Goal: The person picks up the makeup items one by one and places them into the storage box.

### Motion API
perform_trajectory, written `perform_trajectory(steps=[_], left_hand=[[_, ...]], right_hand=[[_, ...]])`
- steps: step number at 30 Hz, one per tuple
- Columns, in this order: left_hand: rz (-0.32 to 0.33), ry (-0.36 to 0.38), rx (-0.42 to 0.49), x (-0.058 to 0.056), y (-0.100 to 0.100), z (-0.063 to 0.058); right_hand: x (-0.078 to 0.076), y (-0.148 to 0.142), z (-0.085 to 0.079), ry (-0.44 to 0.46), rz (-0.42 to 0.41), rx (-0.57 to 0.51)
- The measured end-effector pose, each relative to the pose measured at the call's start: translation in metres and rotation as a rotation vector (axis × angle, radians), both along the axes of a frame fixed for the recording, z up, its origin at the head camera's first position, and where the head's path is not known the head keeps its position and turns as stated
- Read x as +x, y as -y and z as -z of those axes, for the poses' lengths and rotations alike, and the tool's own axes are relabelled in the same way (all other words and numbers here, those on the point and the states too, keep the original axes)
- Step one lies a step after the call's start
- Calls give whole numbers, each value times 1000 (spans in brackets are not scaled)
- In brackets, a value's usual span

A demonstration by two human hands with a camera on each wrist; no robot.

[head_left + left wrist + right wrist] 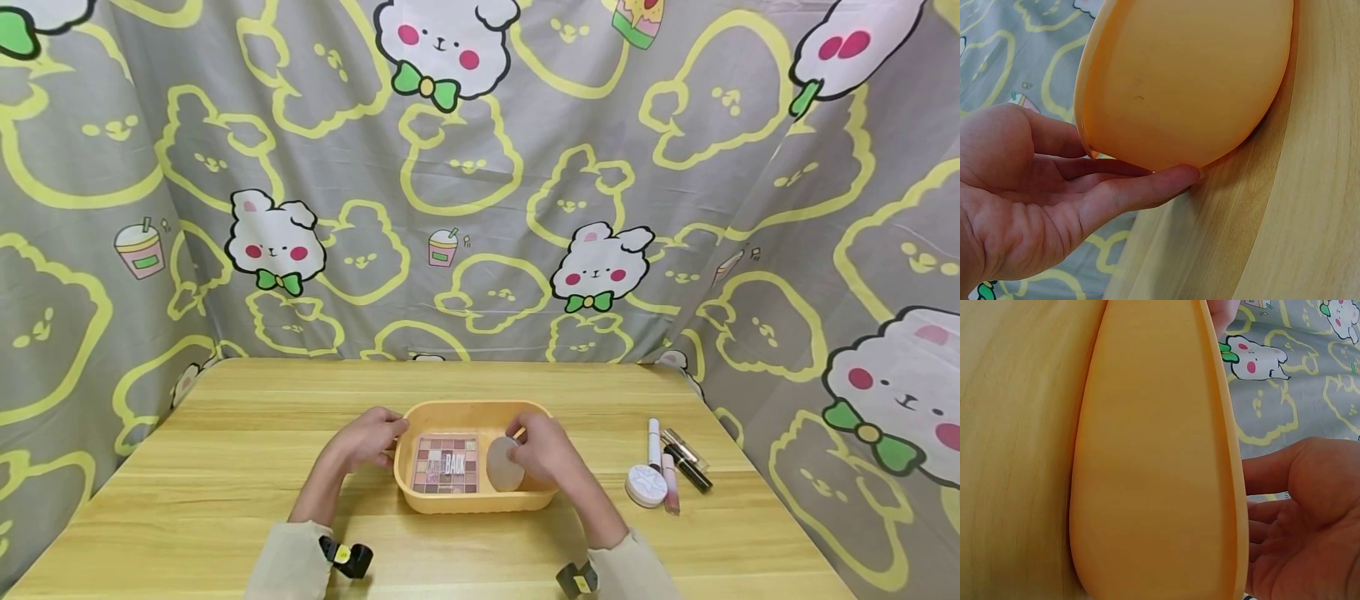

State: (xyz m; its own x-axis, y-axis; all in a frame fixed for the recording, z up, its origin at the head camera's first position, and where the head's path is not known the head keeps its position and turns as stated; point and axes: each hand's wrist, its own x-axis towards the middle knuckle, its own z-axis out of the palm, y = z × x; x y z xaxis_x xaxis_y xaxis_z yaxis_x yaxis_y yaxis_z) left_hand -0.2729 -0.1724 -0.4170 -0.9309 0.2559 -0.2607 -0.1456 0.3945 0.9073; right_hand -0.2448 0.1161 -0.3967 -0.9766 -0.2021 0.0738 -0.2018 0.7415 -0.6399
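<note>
An orange plastic basin sits on the wooden table. My left hand is at its left end, with fingertips at the rim. In the left wrist view the thumb lies nearly straight along the outer wall. Inside the basin, at left, lies an eyeshadow palette with several coloured pans and white lettering. My right hand reaches over the right rim and holds a round greyish-beige disc by its upper right edge. The disc is tilted beside the palette. The basin wall hides the right fingertips in the right wrist view.
To the basin's right lie a round white compact, a white-capped tube, a pink lip gloss tube, a black tube and a clear, gold-toned tube. A patterned grey curtain hangs behind the table.
</note>
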Motion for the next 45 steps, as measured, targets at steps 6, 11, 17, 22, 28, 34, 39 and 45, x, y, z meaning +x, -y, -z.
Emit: perform_trajectory(steps=[6,11,17,22,28,34,39,45], left_hand=[[10,-2,-5,0,1,0],[13,-2,-9,0,1,0],[9,-4,-10,1,0,-1],[4,-2,-11,1,-1,-1],[8,-7,-16,0,-1,-1],[11,-10,-23,0,0,-1],[14,-10,-29,0,0,-1],[19,-13,-24,0,0,-1]], right_hand=[[2,-1,1,36,-14,-38],[3,-3,2,84,-42,-78],[3,-3,4,96,-78,-40],[3,-3,6,96,-97,-3],[3,-3,6,75,-105,66],[4,-2,6,30,-97,117],[4,-2,7,1,-115,126],[5,-2,6,-21,-139,151]])
